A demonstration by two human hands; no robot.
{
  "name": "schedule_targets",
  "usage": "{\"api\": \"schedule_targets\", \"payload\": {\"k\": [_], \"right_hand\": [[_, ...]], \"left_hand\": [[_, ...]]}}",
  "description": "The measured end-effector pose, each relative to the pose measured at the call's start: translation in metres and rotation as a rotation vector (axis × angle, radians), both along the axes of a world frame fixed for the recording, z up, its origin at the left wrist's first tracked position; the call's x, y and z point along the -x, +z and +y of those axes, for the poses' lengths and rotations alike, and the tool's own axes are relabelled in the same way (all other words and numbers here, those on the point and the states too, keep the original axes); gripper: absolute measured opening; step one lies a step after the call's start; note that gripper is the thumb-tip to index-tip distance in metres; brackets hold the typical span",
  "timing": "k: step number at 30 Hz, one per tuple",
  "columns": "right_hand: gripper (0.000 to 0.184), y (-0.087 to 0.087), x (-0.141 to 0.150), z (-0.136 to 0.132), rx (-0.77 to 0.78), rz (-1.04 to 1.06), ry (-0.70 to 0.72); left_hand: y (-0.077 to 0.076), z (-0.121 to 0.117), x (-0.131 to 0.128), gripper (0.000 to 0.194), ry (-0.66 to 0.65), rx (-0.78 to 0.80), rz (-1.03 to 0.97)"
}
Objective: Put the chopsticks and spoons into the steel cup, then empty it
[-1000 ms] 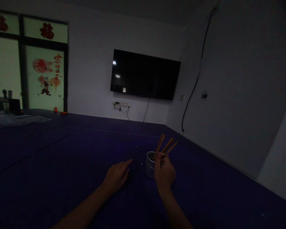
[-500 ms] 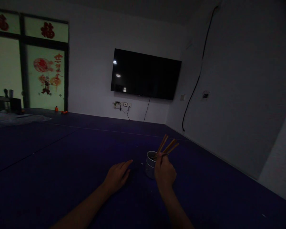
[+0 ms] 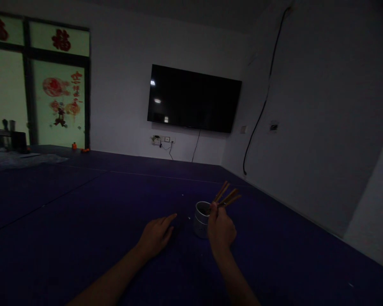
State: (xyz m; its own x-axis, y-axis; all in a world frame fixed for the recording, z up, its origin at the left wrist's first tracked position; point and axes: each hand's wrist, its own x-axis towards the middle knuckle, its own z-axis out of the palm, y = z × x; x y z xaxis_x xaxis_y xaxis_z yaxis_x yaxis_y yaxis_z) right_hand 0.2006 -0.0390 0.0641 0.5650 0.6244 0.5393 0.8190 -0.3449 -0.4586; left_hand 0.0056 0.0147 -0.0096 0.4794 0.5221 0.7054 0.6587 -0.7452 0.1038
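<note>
In the head view, my right hand (image 3: 221, 225) is closed around a bundle of brown wooden chopsticks (image 3: 231, 197). Their upper ends fan out above my fist, and the lower ends are hidden by my fingers and the cup's rim. A grey metal cup (image 3: 200, 223) stands upright on the dark blue surface, just left of that hand and partly behind it. My left hand (image 3: 156, 233) rests on the surface to the left of the cup, apart from it. Its fingers are stretched out and hold nothing.
The dark blue surface (image 3: 83, 212) reaches to the walls. Crumpled plastic sheeting (image 3: 22, 159) and a black box (image 3: 8, 139) lie far left, near small orange objects (image 3: 84, 150). A television (image 3: 194, 100) hangs above sockets; a black cable (image 3: 261, 114) runs down the right wall.
The chopstick tops have shifted slightly right and down in my right hand. My left hand keeps its place. The whole view has moved a little.
</note>
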Motion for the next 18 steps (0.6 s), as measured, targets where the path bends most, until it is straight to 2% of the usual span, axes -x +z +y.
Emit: {"api": "schedule_targets", "payload": {"k": [6,12,18], "right_hand": [[0.044,-0.0019,-0.0028,-0.0008,-0.057,0.035,0.034],[0.041,-0.0028,-0.0007,0.0002,-0.233,0.089,0.073],[0.044,-0.0041,0.0022,0.0008,-0.236,0.085,0.085]], "left_hand": [[0.0010,-0.0012,-0.0019,0.042,-0.008,0.010,0.000],[0.0033,-0.0027,-0.0008,0.041,0.000,0.043,0.020],[0.0020,-0.0007,-0.0010,0.040,0.014,0.047,0.053]]}}
